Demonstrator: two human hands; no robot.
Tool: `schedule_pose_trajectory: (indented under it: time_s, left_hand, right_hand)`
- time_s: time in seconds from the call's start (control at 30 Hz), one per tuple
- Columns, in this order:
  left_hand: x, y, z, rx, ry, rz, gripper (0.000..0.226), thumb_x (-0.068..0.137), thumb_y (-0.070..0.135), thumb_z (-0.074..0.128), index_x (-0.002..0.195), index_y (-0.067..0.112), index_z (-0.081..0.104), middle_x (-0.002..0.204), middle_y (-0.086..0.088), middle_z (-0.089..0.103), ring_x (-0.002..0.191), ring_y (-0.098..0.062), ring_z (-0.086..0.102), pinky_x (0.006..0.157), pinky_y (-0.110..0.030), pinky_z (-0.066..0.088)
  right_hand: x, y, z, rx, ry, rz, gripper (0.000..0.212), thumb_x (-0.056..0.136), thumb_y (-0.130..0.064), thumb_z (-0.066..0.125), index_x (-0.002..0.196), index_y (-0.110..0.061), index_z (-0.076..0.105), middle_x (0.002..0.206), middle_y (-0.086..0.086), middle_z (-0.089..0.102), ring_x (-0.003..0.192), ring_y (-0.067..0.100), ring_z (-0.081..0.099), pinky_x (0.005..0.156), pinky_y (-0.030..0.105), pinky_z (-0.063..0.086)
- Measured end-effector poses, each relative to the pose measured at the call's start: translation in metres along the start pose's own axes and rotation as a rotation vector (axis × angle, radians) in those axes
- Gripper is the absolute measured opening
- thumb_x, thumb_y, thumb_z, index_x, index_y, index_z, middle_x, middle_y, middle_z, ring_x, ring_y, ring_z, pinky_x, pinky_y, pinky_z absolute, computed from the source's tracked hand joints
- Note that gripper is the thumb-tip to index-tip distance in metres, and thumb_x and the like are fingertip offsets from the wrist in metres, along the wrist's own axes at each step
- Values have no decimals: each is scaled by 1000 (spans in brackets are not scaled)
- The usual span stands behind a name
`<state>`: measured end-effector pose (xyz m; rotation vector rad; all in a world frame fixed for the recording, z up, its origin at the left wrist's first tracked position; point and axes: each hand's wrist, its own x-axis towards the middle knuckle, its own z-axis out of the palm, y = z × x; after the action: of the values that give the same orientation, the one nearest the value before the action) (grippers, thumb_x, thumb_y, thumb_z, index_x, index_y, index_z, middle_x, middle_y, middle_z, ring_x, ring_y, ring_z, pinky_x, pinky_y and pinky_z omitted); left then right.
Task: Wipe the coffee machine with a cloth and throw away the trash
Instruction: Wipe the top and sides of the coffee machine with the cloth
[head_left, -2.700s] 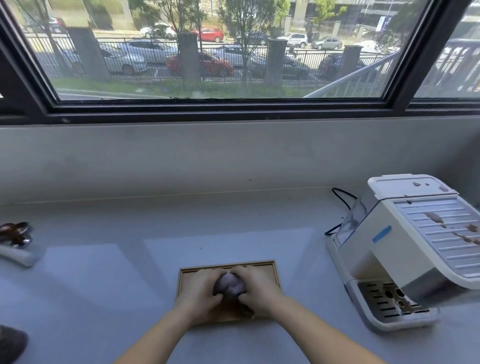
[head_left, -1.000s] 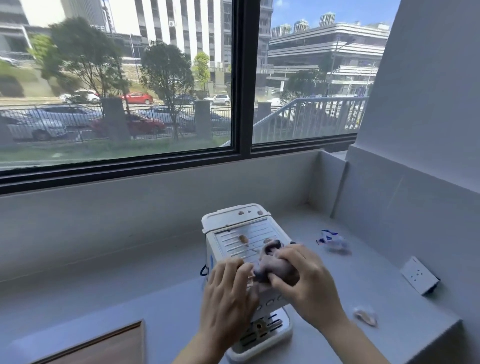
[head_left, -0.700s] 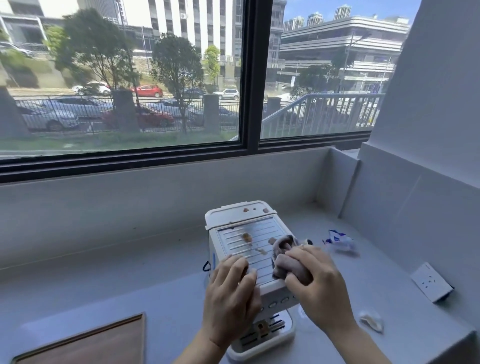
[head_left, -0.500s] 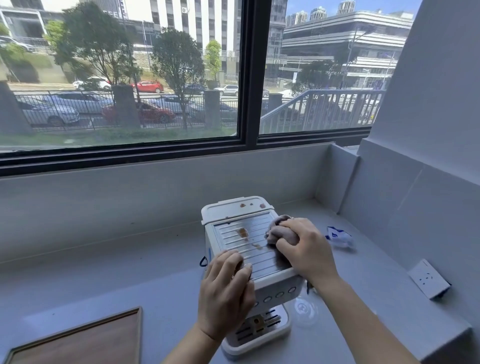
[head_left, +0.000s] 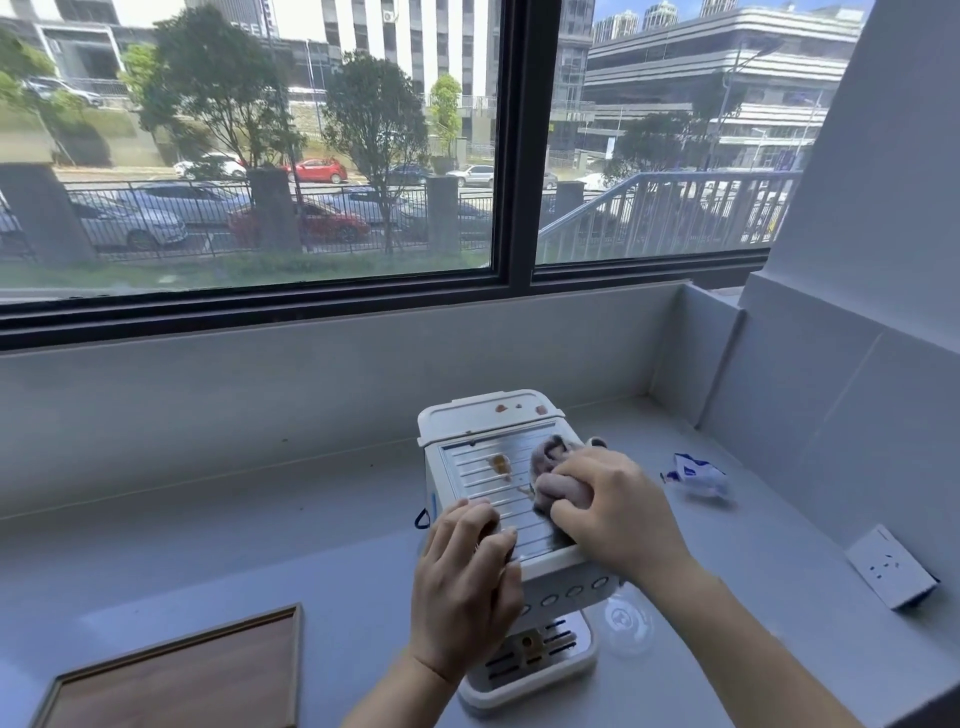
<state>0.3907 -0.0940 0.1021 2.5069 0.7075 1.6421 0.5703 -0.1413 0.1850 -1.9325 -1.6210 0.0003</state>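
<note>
A white coffee machine (head_left: 480, 423) stands on the grey counter, its ribbed top plate marked with brown stains (head_left: 500, 462). My right hand (head_left: 615, 512) presses a bunched grey-pink cloth (head_left: 550, 470) onto the right half of that plate. My left hand (head_left: 467, 582) rests flat on the machine's front left corner and steadies it. A crumpled blue-and-white wrapper (head_left: 696, 475) lies on the counter to the right of the machine.
A wooden tray (head_left: 176, 680) sits at the lower left. A white socket block (head_left: 891, 566) lies by the right wall. A clear round thing (head_left: 626, 623) rests beside the machine's base. Walls close the counter at the back and right.
My hands left the tray with the cloth and reached the machine. Over the last half second my right hand slid the cloth toward me across the top plate.
</note>
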Motion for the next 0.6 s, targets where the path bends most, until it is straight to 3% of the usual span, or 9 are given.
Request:
schedule_pose_trajectory:
  time_s: [0.1, 0.23, 0.37, 0.43, 0.6]
  left_hand:
    - [0, -1, 2, -17, 15, -5, 17, 94, 19, 46, 94, 11, 60, 105, -11, 60, 104, -31, 57, 98, -49, 46]
    - [1, 1, 0, -12, 17, -18, 18, 93, 20, 44, 94, 11, 59, 105, -10, 59, 104, -29, 56, 98, -47, 47]
    - [-1, -1, 0, -8, -1, -15, 17, 93, 21, 46, 96, 12, 60, 107, -8, 57, 106, -29, 56, 98, -48, 47]
    - [-1, -1, 1, -5, -2, -18, 17, 93, 22, 46, 96, 12, 60, 106, -9, 58, 106, -29, 56, 98, -48, 46]
    - [-1, 0, -2, -3, -11, -28, 19, 92, 20, 46, 95, 9, 62, 105, -12, 60, 101, -31, 57, 104, -43, 43]
  right_hand:
    - [-26, 3, 0, 48, 26, -82, 18, 68, -30, 61, 84, -32, 69, 94, -19, 63, 99, 2, 53, 79, 8, 40]
    - [11, -1, -5, -43, 10, 27, 20, 82, -32, 65, 101, -32, 71, 106, -10, 62, 98, 18, 48, 83, 28, 42]
    - [-9, -2, 11, -198, 49, -207, 27, 87, -58, 56, 97, -36, 67, 99, -14, 59, 88, 17, 47, 81, 35, 41]
    - [-7, 8, 8, -219, 46, -240, 34, 87, -65, 50, 95, -37, 68, 95, -16, 59, 85, 16, 48, 77, 36, 42]
    - [36, -6, 6, -335, 25, -14, 36, 82, -60, 52, 82, -26, 65, 85, -3, 59, 83, 25, 56, 73, 35, 43]
